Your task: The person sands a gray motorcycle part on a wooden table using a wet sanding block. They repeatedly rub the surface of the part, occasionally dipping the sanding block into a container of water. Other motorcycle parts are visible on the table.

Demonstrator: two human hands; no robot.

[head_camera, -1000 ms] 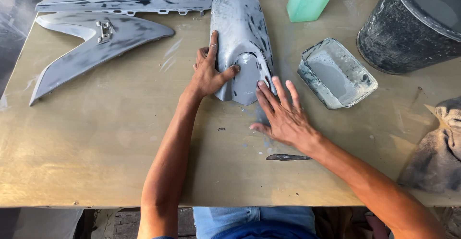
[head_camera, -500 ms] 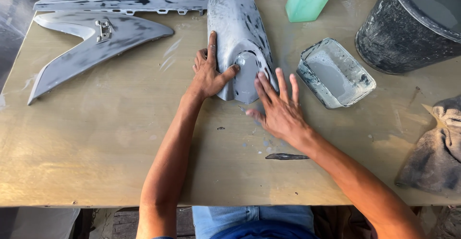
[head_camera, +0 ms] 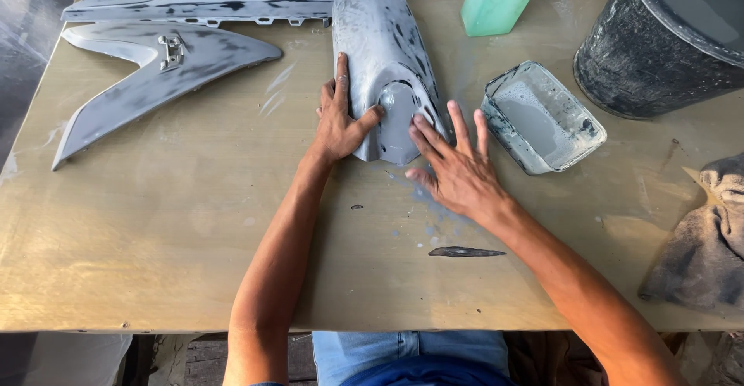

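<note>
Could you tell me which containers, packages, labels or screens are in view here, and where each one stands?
Translucent green plastic bottle: top centre, rectangular, no label visible.
Clear rectangular tub of grey liquid: right of the grey fender panel.
Round dark grey-smeared bucket: top right corner.
No labels, signs or screens show.

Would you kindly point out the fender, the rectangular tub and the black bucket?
fender (head_camera: pixel 380 37): head view, on its curved top.
rectangular tub (head_camera: pixel 587 149): head view, on its near rim.
black bucket (head_camera: pixel 628 60): head view, on its outer wall.
</note>
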